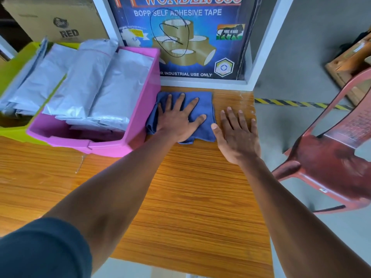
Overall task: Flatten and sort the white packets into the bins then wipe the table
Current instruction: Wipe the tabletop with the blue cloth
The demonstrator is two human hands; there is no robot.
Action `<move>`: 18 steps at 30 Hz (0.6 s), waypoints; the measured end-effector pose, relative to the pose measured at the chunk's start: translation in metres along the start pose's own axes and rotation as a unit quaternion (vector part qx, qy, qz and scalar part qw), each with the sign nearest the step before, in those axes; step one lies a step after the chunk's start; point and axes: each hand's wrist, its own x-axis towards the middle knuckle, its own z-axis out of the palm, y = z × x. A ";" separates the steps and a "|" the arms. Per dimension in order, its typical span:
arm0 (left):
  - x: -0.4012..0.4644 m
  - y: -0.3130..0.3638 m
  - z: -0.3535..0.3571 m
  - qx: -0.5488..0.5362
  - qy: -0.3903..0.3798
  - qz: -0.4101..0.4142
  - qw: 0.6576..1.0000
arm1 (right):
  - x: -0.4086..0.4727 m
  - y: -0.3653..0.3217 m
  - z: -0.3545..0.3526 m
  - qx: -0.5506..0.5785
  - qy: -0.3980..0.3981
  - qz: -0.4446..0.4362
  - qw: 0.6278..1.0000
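A folded blue cloth lies on the wooden table near its far edge. My left hand presses flat on the cloth with its fingers spread. Just to the right, my right hand lies flat on the bare table, its thumb touching the cloth's right edge. White packets stand stacked in a pink bin at the left. More white packets fill a green bin further left.
A blue adhesive-tape carton stands against the table's far edge inside a white frame. A brown cardboard box sits behind the bins. A red plastic chair stands right of the table on the grey floor.
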 end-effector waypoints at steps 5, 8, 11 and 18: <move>0.035 -0.003 -0.012 -0.005 -0.001 0.017 1.000 | 0.001 0.003 0.001 0.001 0.001 -0.001 1.000; 0.016 -0.005 -0.005 0.004 -0.009 0.021 1.000 | 0.000 0.001 0.001 -0.001 -0.002 -0.003 1.000; 0.000 -0.006 0.001 0.007 -0.003 0.016 1.000 | 0.000 -0.001 0.001 0.004 -0.005 0.002 1.000; 0.036 0.025 -0.010 0.000 -0.009 -0.069 0.998 | 0.002 0.001 0.002 -0.007 0.005 0.001 1.000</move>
